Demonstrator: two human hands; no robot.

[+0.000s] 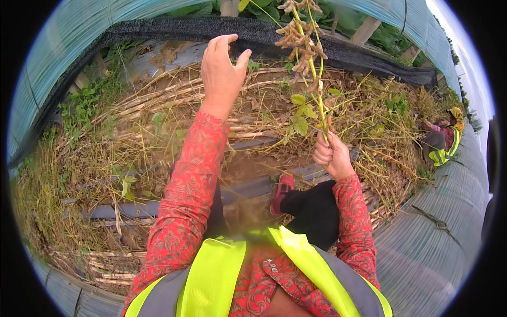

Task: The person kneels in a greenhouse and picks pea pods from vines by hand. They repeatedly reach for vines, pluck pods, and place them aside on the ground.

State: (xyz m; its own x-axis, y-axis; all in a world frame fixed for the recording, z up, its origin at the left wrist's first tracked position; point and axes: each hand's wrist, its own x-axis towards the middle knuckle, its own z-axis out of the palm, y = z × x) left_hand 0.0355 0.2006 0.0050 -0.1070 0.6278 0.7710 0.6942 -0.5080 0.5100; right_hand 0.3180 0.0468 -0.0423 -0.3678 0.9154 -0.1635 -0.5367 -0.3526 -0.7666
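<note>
My right hand (pixel 333 154) is closed around the lower stem of a soybean plant (pixel 320 95), held up in front of me. Brown dry pods (pixel 303 47) cluster along its upper part, and a few yellow-green leaves (pixel 303 117) hang lower down. To the left of the plant, my left hand (pixel 223 69) is raised with thumb and fingers apart and nothing between them. Below both hands the ground is covered with dry stalks (pixel 166 97) and cut plants.
A black mesh strip (pixel 253 35) runs along the far side beneath blue plastic sheeting (pixel 79 51). Wooden posts (pixel 365 31) stand behind it. At far right a person (pixel 443 136) in a hi-vis vest crouches beside more plastic sheeting (pixel 431 222). Dark film (pixel 249 190) crosses the soil near my feet.
</note>
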